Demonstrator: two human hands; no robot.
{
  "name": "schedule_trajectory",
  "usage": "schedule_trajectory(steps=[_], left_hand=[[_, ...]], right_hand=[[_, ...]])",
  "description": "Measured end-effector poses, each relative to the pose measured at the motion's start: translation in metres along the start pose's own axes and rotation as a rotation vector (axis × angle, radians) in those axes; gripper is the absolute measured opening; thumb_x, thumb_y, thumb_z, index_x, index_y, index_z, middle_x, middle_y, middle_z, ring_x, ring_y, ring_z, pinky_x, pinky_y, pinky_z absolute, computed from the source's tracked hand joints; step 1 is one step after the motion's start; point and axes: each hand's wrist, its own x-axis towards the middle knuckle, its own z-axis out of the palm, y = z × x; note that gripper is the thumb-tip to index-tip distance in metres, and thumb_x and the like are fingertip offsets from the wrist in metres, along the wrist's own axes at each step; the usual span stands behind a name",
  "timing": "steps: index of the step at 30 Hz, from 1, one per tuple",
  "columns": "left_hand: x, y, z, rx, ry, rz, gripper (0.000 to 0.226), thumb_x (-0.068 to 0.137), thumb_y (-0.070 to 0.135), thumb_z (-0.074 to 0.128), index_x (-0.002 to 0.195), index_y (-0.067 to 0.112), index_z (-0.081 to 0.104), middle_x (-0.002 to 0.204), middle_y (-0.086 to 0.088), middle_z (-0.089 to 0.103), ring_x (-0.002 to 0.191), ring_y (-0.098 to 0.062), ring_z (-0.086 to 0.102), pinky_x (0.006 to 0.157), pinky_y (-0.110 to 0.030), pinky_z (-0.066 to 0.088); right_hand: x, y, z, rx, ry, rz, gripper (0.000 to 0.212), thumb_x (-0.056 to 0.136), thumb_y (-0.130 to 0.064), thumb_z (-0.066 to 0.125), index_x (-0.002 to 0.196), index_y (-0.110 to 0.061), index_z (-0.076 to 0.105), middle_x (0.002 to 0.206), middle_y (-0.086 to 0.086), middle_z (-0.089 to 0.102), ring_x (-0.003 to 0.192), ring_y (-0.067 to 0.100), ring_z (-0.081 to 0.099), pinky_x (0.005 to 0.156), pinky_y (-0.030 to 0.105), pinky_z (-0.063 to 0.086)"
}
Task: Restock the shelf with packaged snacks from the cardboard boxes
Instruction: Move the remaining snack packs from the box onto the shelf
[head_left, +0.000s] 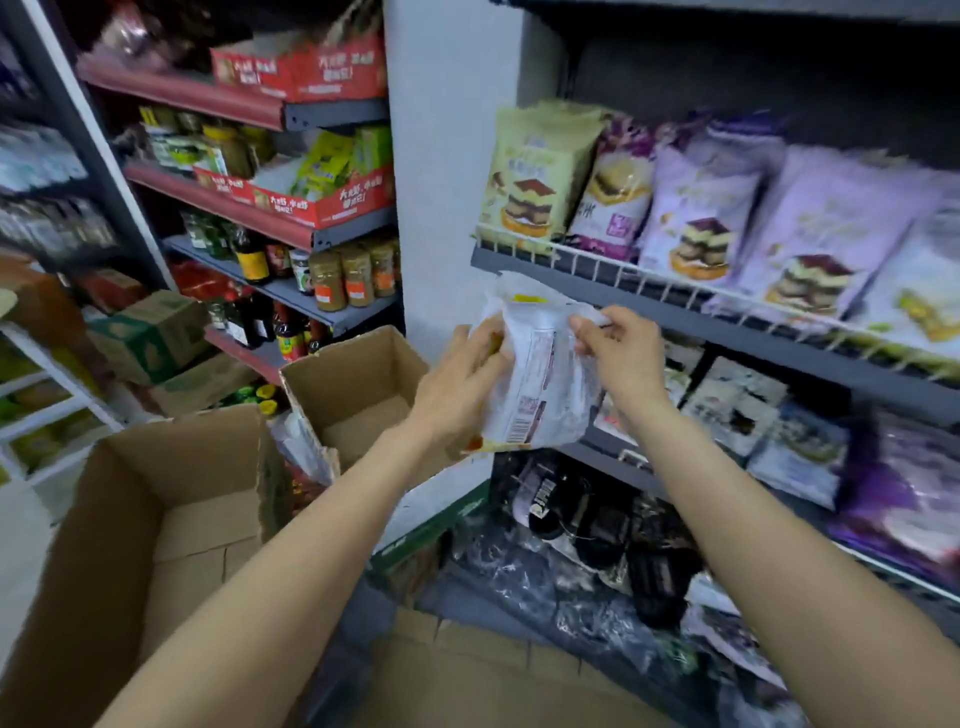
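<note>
Shop aisle, grey shelving with a wire-fronted shelf (623, 270) on the right. White snack packet (540, 374) held in the air just below that shelf's front edge, back label toward camera, not yet placed. Shelf already carries rows of snack bags (701, 208); near cardboard box (156, 519) looks nearly empty, so restocking seems well along. Left hand (462, 374) grips the packet's left edge; right hand (618, 348) pinches its upper right corner, both forearms raised forward.

white pillar (447, 171), dim red-edged shelving (208, 98) left of it
</note>
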Motion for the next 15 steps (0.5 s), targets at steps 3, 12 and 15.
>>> schedule_trajectory(steps=[3, 12, 15], left_hand=[[0.003, 0.064, 0.038, -0.001, -0.085, 0.081, 0.081, 0.067, 0.081, 0.047, 0.137, 0.042, 0.036, 0.14, 0.004, 0.042, 0.132, -0.014, 0.035, 0.104, -0.042, 0.037], [0.005, 0.247, 0.195, -0.372, -0.067, 0.213, 0.049, 0.087, 0.031, 0.065, 0.13, 0.012, 0.052, 0.124, 0.01, 0.055, 0.099, 0.003, 0.052, 0.078, -0.003, 0.04], [0.001, 0.305, 0.266, -0.438, -0.082, 0.209, 0.069, 0.071, 0.057, 0.062, 0.12, 0.009, 0.058, 0.121, 0.003, 0.061, 0.109, -0.01, 0.057, 0.099, -0.029, 0.046]], right_hand=[[-0.008, -0.015, -0.068, -0.002, 0.153, 0.009, 0.027, 0.09, -0.021, 0.062, 0.067, -0.011, 0.053, 0.06, -0.004, 0.056, 0.057, 0.008, 0.053, 0.06, 0.024, 0.043], [-0.055, -0.012, -0.287, -0.415, 0.266, -0.035, 0.059, 0.09, -0.033, 0.059, 0.141, -0.022, 0.032, 0.138, 0.013, 0.026, 0.131, 0.029, 0.025, 0.108, 0.027, 0.022], [-0.073, 0.005, -0.358, -0.492, 0.175, 0.102, 0.085, 0.085, -0.058, 0.055, 0.15, -0.034, 0.007, 0.149, 0.014, 0.008, 0.141, 0.031, 0.005, 0.111, 0.045, 0.019]])
